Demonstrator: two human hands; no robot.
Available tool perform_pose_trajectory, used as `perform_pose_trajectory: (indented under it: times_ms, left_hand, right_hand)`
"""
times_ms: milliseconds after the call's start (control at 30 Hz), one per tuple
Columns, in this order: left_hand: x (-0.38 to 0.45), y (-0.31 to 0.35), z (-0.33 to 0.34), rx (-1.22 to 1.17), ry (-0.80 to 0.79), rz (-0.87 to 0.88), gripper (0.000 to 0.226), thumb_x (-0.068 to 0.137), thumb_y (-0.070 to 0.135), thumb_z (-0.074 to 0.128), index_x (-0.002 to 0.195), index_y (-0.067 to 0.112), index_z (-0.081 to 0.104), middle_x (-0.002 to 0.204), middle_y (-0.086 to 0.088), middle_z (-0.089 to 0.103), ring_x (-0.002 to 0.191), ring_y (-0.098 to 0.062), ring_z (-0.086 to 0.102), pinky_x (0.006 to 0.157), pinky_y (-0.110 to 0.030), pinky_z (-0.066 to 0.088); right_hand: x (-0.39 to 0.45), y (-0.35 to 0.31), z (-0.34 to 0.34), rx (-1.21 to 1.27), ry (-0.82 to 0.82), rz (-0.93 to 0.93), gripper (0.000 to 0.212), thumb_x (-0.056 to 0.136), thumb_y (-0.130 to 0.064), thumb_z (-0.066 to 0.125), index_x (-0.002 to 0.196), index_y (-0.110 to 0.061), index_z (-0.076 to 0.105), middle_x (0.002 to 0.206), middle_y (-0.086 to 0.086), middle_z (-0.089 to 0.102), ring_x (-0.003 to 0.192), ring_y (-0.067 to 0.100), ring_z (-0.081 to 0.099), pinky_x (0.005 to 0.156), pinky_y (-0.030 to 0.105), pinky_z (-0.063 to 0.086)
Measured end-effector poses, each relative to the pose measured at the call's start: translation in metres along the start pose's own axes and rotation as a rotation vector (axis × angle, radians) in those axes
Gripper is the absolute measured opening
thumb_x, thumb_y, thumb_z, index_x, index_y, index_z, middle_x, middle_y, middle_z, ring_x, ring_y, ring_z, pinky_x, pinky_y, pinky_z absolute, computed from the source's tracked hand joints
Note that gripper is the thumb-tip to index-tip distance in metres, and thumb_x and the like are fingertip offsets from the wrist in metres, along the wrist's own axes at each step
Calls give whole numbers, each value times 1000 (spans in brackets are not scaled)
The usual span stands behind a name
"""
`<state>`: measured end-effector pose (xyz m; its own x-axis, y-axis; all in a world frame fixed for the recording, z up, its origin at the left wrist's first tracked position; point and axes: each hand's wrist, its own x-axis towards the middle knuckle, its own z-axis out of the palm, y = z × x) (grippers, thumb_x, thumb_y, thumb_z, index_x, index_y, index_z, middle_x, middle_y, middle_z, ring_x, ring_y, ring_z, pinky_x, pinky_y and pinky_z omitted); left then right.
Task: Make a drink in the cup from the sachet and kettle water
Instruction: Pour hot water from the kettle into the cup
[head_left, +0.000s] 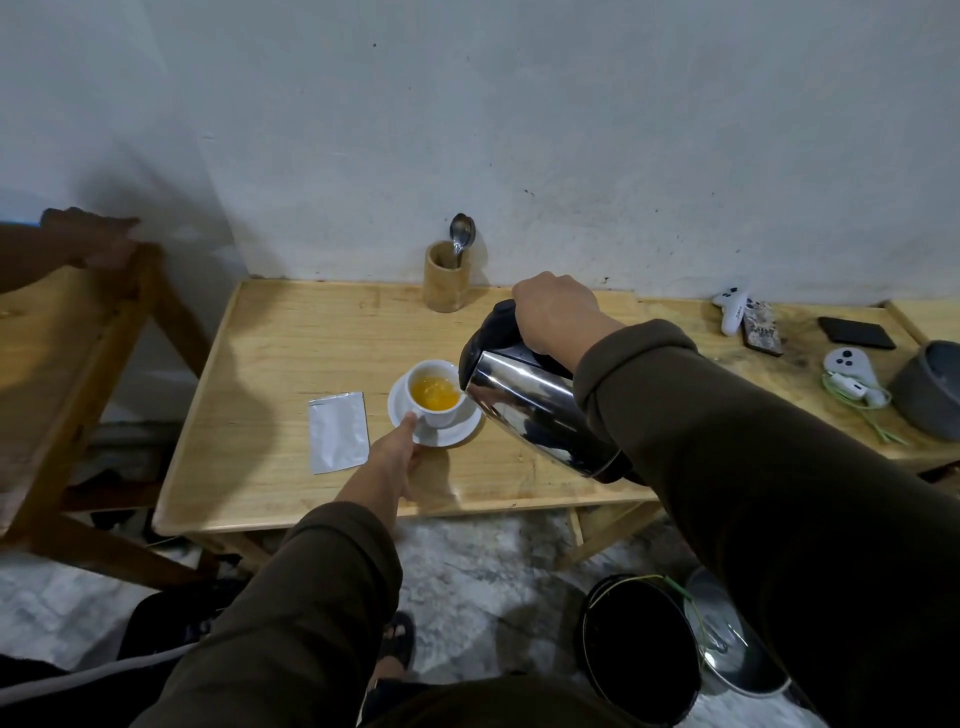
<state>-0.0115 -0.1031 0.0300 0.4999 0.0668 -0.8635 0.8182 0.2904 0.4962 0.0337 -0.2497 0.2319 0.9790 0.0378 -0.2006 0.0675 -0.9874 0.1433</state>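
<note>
A white cup (441, 415) holding orange-yellow liquid stands on a white saucer (462, 434) near the middle of the wooden table (291, 358). My left hand (392, 457) grips the saucer's near-left edge, its thumb touching the cup. My right hand (558, 312) holds the black handle of a steel kettle (535, 410), which is tilted with its spout at the cup's right rim. A white sachet (338, 430) lies flat on the table just left of the saucer.
A wooden holder (447, 283) with a spoon (461, 234) stands by the wall. Game controllers (730, 309), a phone (856, 332), a cable and a grey bowl (930, 387) sit at the right. A black bucket (639, 644) is on the floor. Another person's hand (98, 234) rests on a wooden frame at the left.
</note>
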Motion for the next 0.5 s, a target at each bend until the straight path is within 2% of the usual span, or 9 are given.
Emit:
perform_pose_trajectory:
  times_ms: [233,367,500]
  left_hand:
    - [0,0,1,-19,-5,-3,67,84,56,54,131,10,45,130,-14,57,125,-36,48,105,-60,34]
    - [1,-2,2,-19,-14,21,66,85,57,52,128,8,48,124,-16,60,118,-35,53,102,-54,39]
    - [12,-6,1,-30,-18,37,72,79,63,54,126,8,51,122,-16,63,113,-36,57,104,-57,39]
  right_hand:
    - [0,1,0,-7,13,-14,28,90,-5,49,117,-7,56,118,11,55,109,31,55,72,34,39]
    - [0,3,1,-11,24,-30,26,90,-4,47,114,-7,57,116,11,56,106,30,56,70,34,39]
    - [-1,6,2,5,34,-31,26,90,-4,46,114,-7,56,115,12,56,105,30,56,70,33,39]
